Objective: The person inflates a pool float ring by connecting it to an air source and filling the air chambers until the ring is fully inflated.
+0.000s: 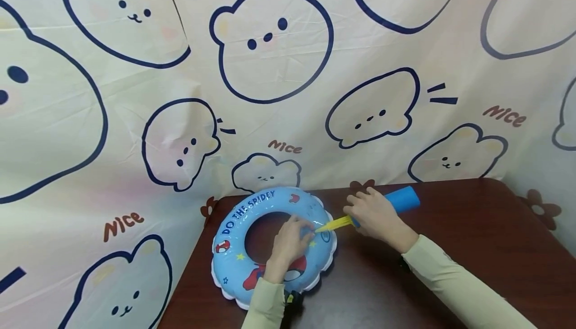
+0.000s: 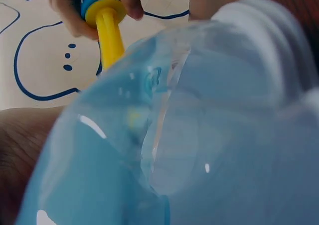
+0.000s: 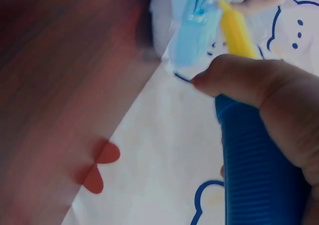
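Observation:
A light blue inflatable swim ring (image 1: 229, 264), rounded and glossy, lies tilted on the table, with "DO THE SPIDEY" printed on it. My right hand (image 1: 375, 214) grips a blue hand pump (image 1: 405, 199); in the right wrist view the thumb lies across the pump's ribbed barrel (image 3: 261, 165). The pump's yellow nozzle (image 1: 335, 224) points left, its tip at the ring's upper surface. There my left hand (image 1: 290, 241) reaches over the ring's hole and pinches the ring around the nozzle tip. The valve itself is mostly hidden by the fingers. In the left wrist view, the ring (image 2: 209, 135) covers the left fingers.
The dark brown table (image 1: 450, 249) extends to the right and front. Behind and at the sides hangs a pale cloth (image 1: 382, 69) with bear drawings, meeting the table's back edge. A dark strap or device (image 1: 294, 299) shows by the left wrist.

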A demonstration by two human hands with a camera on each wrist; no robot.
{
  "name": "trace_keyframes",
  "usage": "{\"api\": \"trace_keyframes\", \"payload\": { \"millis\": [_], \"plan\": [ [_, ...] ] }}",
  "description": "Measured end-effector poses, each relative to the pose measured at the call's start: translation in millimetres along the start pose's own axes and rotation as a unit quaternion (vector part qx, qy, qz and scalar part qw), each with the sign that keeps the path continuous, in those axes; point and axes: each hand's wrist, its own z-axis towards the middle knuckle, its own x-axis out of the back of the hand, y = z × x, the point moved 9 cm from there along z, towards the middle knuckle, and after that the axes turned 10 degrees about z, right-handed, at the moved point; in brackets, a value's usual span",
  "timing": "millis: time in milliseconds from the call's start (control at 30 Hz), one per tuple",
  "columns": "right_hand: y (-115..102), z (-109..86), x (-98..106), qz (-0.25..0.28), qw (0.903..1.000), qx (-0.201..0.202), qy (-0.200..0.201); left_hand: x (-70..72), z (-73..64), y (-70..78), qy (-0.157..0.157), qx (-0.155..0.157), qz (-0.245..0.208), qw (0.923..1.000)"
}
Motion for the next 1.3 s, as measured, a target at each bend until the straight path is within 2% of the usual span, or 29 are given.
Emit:
{"api": "trace_keyframes", "payload": {
  "millis": [133, 267, 433, 500, 567, 700, 833, 933, 1033, 1300],
  "plan": [
    [9.3, -4.2, 5.1, 0.006, 0.9998, -0.013, 0.011, 1.9, -0.8, -1.0, 0.001, 0.005, 0.007, 1.0],
    [18.6, -8.4, 1.5, 0.032, 0.999, -0.032, 0.003, 1.3, -0.8, -3.0, -0.004, 0.009, 0.005, 0.9999],
    [36.5, -17.6, -11.6, 0.102, 0.9918, -0.073, -0.026, -0.6, -1.2, -3.7, -0.012, 0.015, -0.001, 0.9998],
    [46.8, -24.0, -16.2, 0.15, 0.983, -0.096, -0.044, -0.2, -1.4, -2.9, -0.013, 0.015, -0.004, 0.9998],
    [58.5, -31.9, -21.2, 0.205, 0.9697, -0.118, -0.062, 1.0, -1.5, -1.8, -0.011, 0.012, -0.006, 0.9998],
    [82.4, -52.1, -28.4, 0.312, 0.9347, -0.145, -0.09, 3.0, -0.2, -0.7, -0.01, 0.007, -0.01, 0.9999],
    [108.5, -74.3, -31.5, 0.379, 0.905, -0.164, -0.102, 4.6, 1.6, -0.5, -0.01, 0.005, -0.008, 0.9999],
    [130.3, -89.7, -30.9, 0.396, 0.8951, -0.18, -0.096, 6.4, 2.1, -0.9, -0.007, 0.007, -0.008, 0.9999],
    [151.4, -104.9, -28.0, 0.396, 0.8905, -0.204, -0.09, 8.1, 1.6, -1.3, -0.005, 0.01, -0.008, 0.9999],
    [204.7, -149.0, -30.7, 0.335, 0.885, -0.302, -0.117, 9.1, 1.0, -1.8, -0.001, 0.015, -0.01, 0.9998]
  ]
}}
